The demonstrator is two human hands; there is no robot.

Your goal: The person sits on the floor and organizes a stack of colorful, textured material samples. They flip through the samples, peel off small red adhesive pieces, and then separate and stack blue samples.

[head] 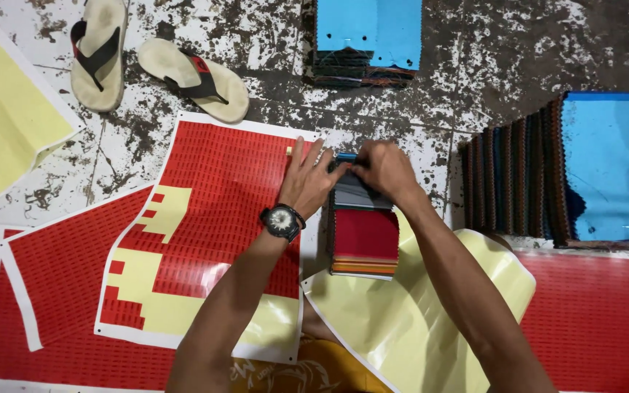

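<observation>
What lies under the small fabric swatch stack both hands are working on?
The swatch stack rests partly on a yellow backing sheet and the stained floor. Anything directly beneath it is covered.

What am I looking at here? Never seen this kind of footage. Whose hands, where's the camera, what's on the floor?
There is one view, from a camera on a person's head looking down at their own bare hands; no machine is involved. The left hand, with a wristwatch, and the right hand meet at the top edge of a small stack of fabric swatches; I can't tell exactly how they grip it. Around it on the stained floor lie red sticker sheets, partly peeled to yellow backing, a yellow backing sheet, two sandals, and larger swatch stacks topped in blue.
</observation>
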